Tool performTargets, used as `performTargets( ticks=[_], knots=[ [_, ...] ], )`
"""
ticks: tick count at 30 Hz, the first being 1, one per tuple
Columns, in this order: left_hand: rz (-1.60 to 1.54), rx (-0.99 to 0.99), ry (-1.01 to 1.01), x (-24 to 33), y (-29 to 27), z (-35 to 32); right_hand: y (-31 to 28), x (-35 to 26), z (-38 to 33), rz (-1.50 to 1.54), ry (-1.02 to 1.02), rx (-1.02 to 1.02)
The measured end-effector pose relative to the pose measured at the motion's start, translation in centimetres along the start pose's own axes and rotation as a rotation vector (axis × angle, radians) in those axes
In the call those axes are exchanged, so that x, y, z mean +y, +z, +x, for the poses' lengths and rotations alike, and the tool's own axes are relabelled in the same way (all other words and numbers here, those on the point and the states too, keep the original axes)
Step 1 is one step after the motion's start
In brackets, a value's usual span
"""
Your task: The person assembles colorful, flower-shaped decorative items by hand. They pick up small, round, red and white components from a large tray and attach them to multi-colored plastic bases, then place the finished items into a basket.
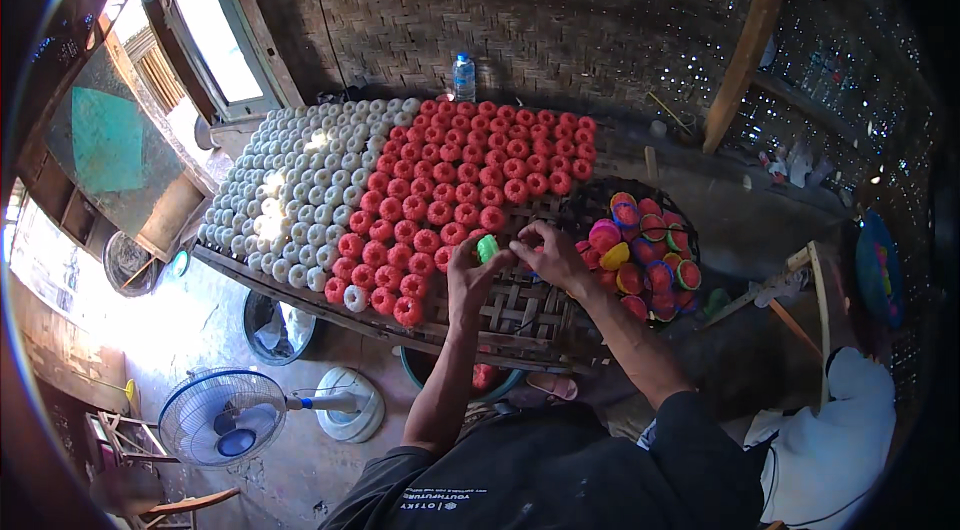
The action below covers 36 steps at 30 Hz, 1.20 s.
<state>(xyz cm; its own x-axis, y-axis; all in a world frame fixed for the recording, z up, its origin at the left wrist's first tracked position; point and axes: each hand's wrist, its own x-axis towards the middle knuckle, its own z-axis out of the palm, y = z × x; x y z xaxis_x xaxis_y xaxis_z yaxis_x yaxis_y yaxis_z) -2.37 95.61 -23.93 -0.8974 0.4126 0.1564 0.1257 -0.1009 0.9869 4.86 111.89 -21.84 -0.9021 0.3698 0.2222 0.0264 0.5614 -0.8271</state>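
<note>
My left hand [468,275] is closed round a small bright green cup-shaped mould [487,249], held above the woven rack [520,315]. Close beside it, my right hand [552,255] has its fingers curled and pinched near the mould's edge; what lies between those fingertips is too small to make out. Rows of red ring-shaped pieces [438,212], fluted and dimpled, spread over the rack to the left of and beyond my hands. Farther left sit rows of similar white pieces [297,241]. Just right of my right hand, a pile of colourful moulds [628,278] lies in a dark basket [697,235].
A water bottle [464,78] stands behind the rack by the woven wall [420,5]. Below the rack's front edge are a fan [228,417], a dark tub [280,326] and a slipper [553,386]. A wooden frame [820,300] and pale cloth [850,430] are at right.
</note>
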Motion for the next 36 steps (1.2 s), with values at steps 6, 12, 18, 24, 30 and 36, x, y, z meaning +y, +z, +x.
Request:
performTargets(
  ticks=[6,12,18,24,30,36],
  knots=[
    [0.740,-0.118,0.248,1.4,-0.8,2.1,1.6,0.2,3.3,-0.724,-0.082,0.086],
    [0.518,0.009,0.280,1.2,-2.2,4.1,0.5,-0.1,6.8,-0.841,-0.062,0.042],
    [-0.261,-0.142,-0.244,0.2,0.9,1.4,1.1,1.3,4.6,0.035,0.040,0.165],
    [-0.891,-0.172,-0.480,-2.5,5.1,-0.5,3.6,-0.7,-3.4,-0.001,-0.222,0.358],
    [-0.571,-0.730,-0.442,1.6,7.7,-2.4,-4.7,-0.9,-10.3,0.180,-0.080,0.421],
    [0.308,-0.708,0.219,3.6,12.9,-1.3,-20.7,1.5,-17.7,0.753,0.533,0.553]
  ],
)
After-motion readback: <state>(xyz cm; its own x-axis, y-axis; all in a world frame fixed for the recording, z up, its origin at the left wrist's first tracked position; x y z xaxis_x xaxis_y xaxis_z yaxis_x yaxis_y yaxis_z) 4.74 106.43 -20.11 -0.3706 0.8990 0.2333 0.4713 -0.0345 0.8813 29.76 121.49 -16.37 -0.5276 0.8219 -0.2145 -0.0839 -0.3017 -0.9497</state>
